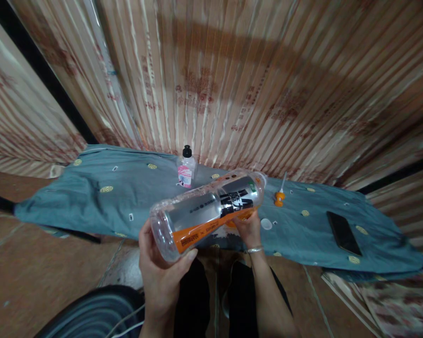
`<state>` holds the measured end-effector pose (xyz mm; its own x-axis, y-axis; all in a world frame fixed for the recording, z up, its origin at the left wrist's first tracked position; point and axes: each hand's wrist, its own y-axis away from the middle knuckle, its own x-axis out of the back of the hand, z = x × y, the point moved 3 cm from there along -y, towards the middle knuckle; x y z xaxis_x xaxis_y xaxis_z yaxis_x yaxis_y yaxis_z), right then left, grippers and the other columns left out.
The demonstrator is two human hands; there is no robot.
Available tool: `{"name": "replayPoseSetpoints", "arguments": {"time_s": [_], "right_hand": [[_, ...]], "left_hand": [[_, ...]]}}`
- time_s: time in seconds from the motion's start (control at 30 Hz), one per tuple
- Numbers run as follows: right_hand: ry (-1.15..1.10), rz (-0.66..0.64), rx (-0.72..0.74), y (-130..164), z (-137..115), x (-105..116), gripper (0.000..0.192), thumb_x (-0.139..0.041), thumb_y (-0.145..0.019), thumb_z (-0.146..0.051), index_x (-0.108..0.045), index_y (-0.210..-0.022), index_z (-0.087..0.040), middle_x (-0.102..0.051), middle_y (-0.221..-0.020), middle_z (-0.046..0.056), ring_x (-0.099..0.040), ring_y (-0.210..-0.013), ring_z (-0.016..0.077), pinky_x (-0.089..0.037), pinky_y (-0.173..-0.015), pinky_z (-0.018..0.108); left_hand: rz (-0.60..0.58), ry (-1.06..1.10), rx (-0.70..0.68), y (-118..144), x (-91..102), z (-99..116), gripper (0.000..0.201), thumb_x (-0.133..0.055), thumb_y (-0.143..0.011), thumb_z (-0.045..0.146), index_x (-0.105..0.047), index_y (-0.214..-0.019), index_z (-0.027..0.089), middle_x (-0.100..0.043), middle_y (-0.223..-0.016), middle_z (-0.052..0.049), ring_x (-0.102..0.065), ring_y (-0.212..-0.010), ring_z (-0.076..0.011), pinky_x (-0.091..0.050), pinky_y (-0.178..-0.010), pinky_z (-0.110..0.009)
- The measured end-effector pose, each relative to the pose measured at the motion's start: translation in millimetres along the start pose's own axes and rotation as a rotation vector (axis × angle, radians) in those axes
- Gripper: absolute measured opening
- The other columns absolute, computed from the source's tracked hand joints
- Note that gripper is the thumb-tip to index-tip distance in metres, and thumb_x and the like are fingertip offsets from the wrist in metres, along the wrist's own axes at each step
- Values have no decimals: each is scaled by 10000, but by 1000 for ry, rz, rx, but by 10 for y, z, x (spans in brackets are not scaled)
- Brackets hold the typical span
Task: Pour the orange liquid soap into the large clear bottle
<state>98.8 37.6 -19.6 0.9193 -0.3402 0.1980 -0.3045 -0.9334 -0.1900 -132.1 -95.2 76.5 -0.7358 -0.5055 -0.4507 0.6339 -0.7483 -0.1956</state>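
On the big bottle (206,213) I hold, I can read a small "×" on the orange strip (178,234), with dark letters on both sides too blurry for me. Its silver part (193,206) has big black marks and tiny words I can't read. The pink label (185,175) on the small bottle (189,163) and the red writing on the striped curtain (197,89) are too fuzzy to read.

A clear plastic bottle (200,213), silver-and-orange labelled, is held aslant.
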Motion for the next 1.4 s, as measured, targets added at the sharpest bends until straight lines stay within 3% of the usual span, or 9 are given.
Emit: {"name": "replayPoseSetpoints", "arguments": {"time_s": [0.43, 0.73, 1.1, 1.4], "right_hand": [[-26, -2, 43, -5, -72, -10, 709, -888, -562, -523, -575, -1118, -215, -786, -1019, 94, -764, -906, 293, -626, -801, 415], [54, 12, -2, 0, 61, 15, 697, -889, -572, -524, -572, -1110, -215, -785, -1047, 96, -766, -920, 290, -625, -799, 407], [43, 35, 2, 0, -6, -5, 720, -878, -543, -586, -575, -1081, -217, -776, -1044, 106, -755, -913, 301, -620, -851, 471], [79, 27, -38, -2, 3, 1, 692, -873, -554, -563, -573, -1075, -221, -783, -1016, 106, -759, -884, 307, -626, -820, 453]], "left_hand": [[9, -3, -1, -4, -32, 18, 826, -992, -512, 193, -678, -1273, 247, -708, -1233, -54, -682, -1107, -223, -546, -906, -253], [13, 3, 12, 1, -32, 15, 825, -990, -505, 181, -680, -1266, 251, -712, -1234, -56, -684, -1119, -226, -553, -905, -253], [12, -28, 0, 0, -18, 10, 826, -996, -506, 228, -679, -1269, 243, -698, -1238, -66, -674, -1124, -237, -539, -931, -274], [16, -28, 11, -5, -34, 31, 835, -996, -495, 230, -665, -1261, 240, -680, -1249, -59, -659, -1140, -245, -537, -928, -284]]}}
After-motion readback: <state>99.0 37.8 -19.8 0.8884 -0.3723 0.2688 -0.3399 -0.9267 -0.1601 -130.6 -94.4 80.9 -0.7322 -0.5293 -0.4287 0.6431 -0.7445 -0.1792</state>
